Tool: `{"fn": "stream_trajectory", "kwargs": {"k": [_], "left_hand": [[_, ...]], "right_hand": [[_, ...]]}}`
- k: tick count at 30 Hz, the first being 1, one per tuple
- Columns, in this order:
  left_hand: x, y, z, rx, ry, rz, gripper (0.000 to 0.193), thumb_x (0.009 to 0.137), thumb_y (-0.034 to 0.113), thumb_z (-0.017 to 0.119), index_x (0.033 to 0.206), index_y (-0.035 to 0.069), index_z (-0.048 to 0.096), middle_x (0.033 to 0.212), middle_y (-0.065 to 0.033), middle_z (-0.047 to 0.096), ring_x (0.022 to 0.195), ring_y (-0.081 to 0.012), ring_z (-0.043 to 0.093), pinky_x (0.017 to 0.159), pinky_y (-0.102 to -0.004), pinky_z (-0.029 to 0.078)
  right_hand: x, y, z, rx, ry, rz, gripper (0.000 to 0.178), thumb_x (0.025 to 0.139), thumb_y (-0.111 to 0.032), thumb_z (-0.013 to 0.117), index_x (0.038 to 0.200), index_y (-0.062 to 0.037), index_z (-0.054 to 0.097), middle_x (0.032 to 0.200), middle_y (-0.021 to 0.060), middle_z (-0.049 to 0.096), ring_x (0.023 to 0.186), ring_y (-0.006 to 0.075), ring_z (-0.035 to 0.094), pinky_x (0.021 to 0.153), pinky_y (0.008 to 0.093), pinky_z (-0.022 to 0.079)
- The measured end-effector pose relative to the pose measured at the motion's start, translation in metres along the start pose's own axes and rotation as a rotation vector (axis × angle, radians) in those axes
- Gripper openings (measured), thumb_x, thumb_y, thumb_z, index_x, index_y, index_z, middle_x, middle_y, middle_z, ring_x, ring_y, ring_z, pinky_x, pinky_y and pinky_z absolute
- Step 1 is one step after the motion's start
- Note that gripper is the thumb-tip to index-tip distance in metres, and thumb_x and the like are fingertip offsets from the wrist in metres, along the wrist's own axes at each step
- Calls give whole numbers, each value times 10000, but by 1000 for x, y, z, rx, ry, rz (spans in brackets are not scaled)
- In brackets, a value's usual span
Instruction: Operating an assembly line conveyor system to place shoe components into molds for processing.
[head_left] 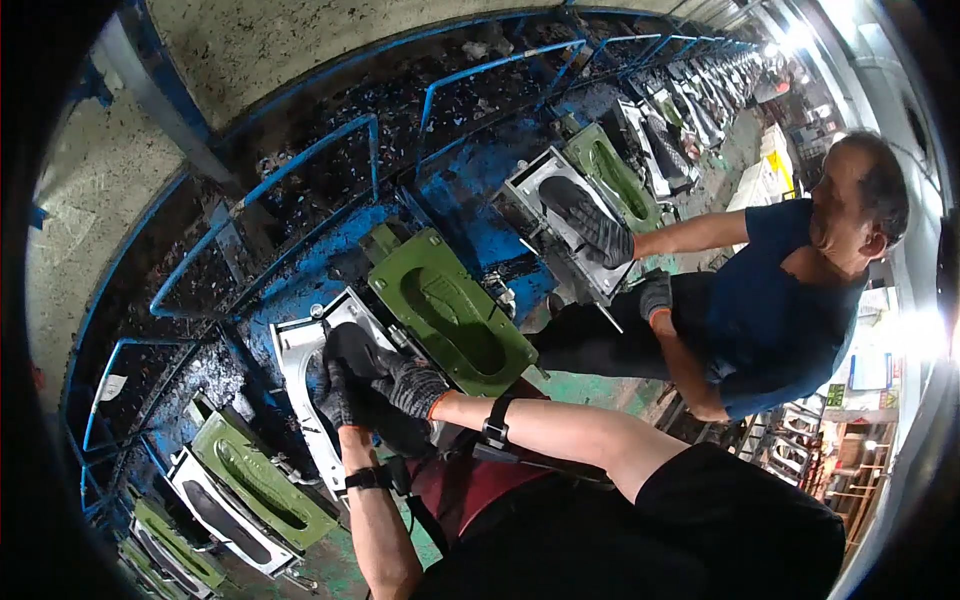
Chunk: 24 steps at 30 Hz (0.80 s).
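Both my hands wear dark grey knit gloves with orange cuffs. My left hand (338, 392) grips the left side of a black shoe sole (352, 347). From the other side, my right hand (412, 386) has its fingers closed on the same sole. The sole lies tilted over the silver-white mould half (297, 352), and my hands hide much of it. Hinged beside that half is a green mould half (450, 312) with a sole-shaped hollow, facing up. How far the sole is out of the mould I cannot tell.
A co-worker (800, 290) at the right presses a gloved hand on a black sole in another silver mould (545, 165). More moulds, such as a green one (262, 478), line up at lower left and far right. Blue rails (270, 185) run behind the moulds.
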<state>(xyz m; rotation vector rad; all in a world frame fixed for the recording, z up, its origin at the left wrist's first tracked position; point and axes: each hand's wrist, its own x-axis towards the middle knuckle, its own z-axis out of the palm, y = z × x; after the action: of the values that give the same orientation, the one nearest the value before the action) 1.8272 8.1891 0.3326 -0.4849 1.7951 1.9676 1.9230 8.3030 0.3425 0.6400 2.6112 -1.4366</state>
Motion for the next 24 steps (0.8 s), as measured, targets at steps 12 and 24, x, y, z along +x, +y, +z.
{"fn": "stream_trajectory", "kwargs": {"k": [12,24], "left_hand": [[-56,-116,-118,624,134,414,390,978,194,559,1304,-20,549,1269,-135,627,1073,-257,620,940,-367,506],[-132,-16,-144,2125,-20,273,906,744,546,729,1400,-6,437,1406,-239,489,1299,-353,452,1138,-416,313]], "right_hand": [[3,4,-15,-327,-436,-220,234,861,-174,507,949,-69,697,982,195,680,861,308,664,791,462,536],[49,-43,68,-1640,-9,-984,249,836,-167,605,956,16,724,872,134,689,822,386,643,667,528,531]]}}
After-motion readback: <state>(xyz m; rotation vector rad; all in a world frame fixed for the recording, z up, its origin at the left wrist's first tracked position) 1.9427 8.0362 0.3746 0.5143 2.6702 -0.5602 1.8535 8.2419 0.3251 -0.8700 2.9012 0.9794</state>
